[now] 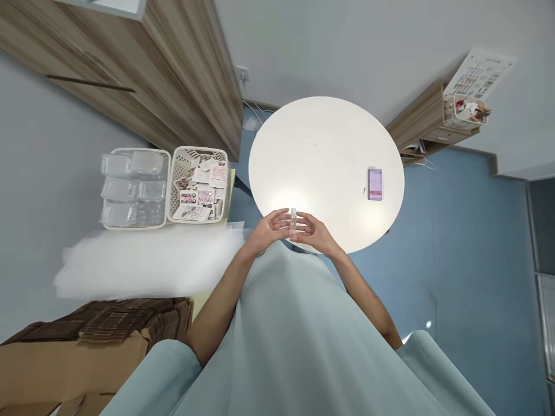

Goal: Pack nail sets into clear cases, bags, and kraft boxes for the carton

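Note:
A small clear plastic box, seen edge-on, is held between my two hands over the near edge of the round white table. From one side my left hand grips it, thumb below and fingers above. My right hand closes on the other side in the same way. What is inside the box, if anything, is too small to tell.
A phone lies on the table's right part. To the left are a white basket of clear plastic boxes and a white basket of small packaged cards. White wrapping material and brown cardboard lie nearer.

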The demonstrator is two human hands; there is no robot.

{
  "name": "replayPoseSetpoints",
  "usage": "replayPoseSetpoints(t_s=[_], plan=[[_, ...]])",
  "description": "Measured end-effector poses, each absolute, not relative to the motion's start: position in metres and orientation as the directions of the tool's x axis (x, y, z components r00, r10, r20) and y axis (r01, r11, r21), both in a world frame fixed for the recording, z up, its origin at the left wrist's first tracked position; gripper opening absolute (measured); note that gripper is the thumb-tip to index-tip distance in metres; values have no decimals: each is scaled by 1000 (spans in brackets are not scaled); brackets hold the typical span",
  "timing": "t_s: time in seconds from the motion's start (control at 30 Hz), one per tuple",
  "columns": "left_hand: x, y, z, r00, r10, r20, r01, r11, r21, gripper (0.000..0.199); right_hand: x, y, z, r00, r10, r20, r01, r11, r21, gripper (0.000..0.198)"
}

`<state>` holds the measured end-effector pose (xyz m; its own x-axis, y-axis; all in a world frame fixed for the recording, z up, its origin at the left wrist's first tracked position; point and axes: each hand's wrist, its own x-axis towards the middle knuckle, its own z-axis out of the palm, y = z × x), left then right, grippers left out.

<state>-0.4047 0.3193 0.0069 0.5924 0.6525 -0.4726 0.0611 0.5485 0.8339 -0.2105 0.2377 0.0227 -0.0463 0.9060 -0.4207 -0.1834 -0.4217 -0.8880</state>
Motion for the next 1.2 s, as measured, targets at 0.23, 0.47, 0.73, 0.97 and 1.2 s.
replayPoseSetpoints(t_s=[0.23, 0.47, 0.73, 0.97, 1.2], plan=[[-362, 303, 6, 632, 576, -518, 100, 602, 792, 87, -170, 205, 16, -31, 900, -434, -185, -432, -883, 85], [-338, 289, 8, 670, 532, -518, 118, 612, 782, 88, -145, 186, 7, -30, 900, -435, -166, -434, -886, 93], [-332, 279, 17, 725, 509, -465, 165, 526, 834, 90, -126, 181, 16, -102, 886, -452, -208, -463, -862, 74], [-336, 277, 23, 740, 516, -433, 212, 431, 877, 86, -134, 183, 22, -78, 885, -459, -159, -466, -871, 74], [-348, 280, 27, 745, 491, -453, 243, 432, 869, 89, -143, 183, 18, -113, 900, -421, -129, -434, -892, 71]])
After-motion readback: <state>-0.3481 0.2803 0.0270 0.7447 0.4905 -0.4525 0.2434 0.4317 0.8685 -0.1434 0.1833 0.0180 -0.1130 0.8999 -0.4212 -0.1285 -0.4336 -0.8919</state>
